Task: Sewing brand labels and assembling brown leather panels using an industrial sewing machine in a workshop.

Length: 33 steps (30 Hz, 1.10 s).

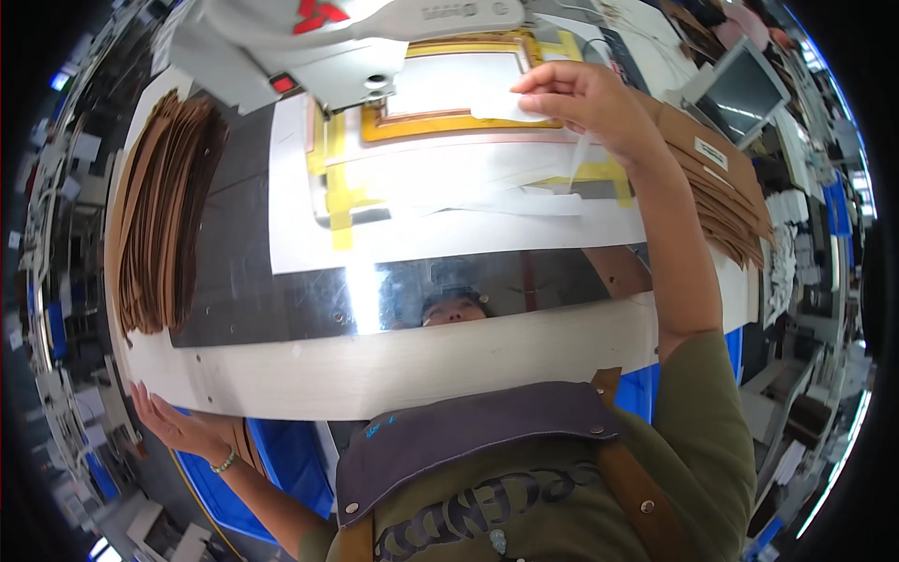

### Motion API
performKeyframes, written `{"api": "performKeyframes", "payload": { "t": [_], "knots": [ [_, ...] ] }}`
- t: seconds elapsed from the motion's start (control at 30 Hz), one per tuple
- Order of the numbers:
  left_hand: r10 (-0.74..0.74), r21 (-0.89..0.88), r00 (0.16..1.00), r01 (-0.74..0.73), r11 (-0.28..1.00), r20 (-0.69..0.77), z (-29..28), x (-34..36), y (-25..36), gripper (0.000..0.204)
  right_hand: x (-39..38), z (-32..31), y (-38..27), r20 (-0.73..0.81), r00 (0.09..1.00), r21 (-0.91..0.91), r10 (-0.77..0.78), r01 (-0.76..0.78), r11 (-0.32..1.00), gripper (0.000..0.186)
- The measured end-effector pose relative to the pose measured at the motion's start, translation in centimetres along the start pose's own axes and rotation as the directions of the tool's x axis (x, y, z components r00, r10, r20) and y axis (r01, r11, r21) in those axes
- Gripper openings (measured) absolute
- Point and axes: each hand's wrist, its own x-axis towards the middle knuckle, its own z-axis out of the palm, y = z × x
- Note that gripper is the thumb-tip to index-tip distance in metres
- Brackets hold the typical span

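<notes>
My right hand [585,103] reaches over the worktop with thumb and fingers pinched on a thin white sheet [506,110]. That sheet lies partly across the lower right of a yellow rectangular frame [412,128] beneath a white machine head [356,42]. A narrow translucent strip [579,159] hangs below the same hand. My left hand [178,426] is at the table's front left edge, fingers stretched out and nothing in it. Beneath it are brown flat pieces [242,440] by a blue bin [290,459].
A tall stack of brown pieces [164,215] stands at the left, another brown stack [716,178] at the right. White board [300,229] with yellow tape [339,201] and white paper strips [524,202] covers the shiny metal plate [281,304]. A screen [740,94] stands far right.
</notes>
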Motion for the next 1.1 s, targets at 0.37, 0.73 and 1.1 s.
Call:
{"api": "performKeyframes", "payload": {
  "t": [0.37, 0.73, 1.1],
  "knots": [
    [0.760, -0.736, 0.390, -0.247, 0.630, 0.519, 17.7, 3.5, 26.3, 0.042, 1.8, -0.5, 2.1, -0.004, 1.000, 0.030, 0.002, -0.002, 1.000, 0.027],
    [0.863, -0.780, 0.078, -0.394, 0.486, 0.499, 21.8, 0.3, 30.2, 0.069, 2.6, -7.0, 5.2, -0.062, 0.996, -0.174, 0.061, -0.071, 0.982, 0.025],
    [0.818, -0.746, 0.252, -0.337, 0.575, 0.517, 19.8, 2.6, 28.4, 0.052, 6.6, -3.0, 2.4, -0.013, 0.997, -0.252, -0.074, 0.068, 0.965, 0.024]
  ]
}}
